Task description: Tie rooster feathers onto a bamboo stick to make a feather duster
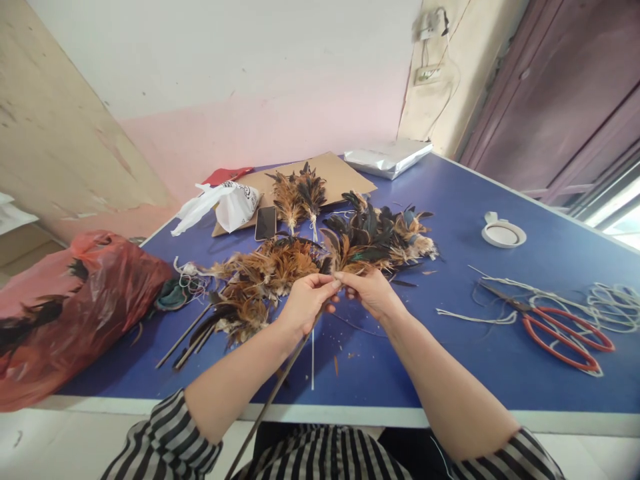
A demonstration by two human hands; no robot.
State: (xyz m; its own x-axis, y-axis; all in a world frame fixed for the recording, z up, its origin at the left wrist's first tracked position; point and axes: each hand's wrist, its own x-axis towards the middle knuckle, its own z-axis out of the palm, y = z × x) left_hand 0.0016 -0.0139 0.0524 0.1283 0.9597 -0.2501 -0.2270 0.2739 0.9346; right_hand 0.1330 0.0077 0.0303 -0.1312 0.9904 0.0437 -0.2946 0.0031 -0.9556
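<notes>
Pinching a stick and feathers, the left hand and right hand meet. Two bundles on cardboard look tied; this one seems unfinished.

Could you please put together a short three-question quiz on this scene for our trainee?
1. True or false: the red-handled scissors lie to the right of both hands.

2. Which of these lies closest to the phone?
A) the round white dish
B) the white plastic bag
C) the red-handled scissors

3. Fill in the missing word: a long, thin ____ runs from the left hand and right hand down toward the picture's lower edge.

Key: 1 true; 2 B; 3 stick.
</notes>
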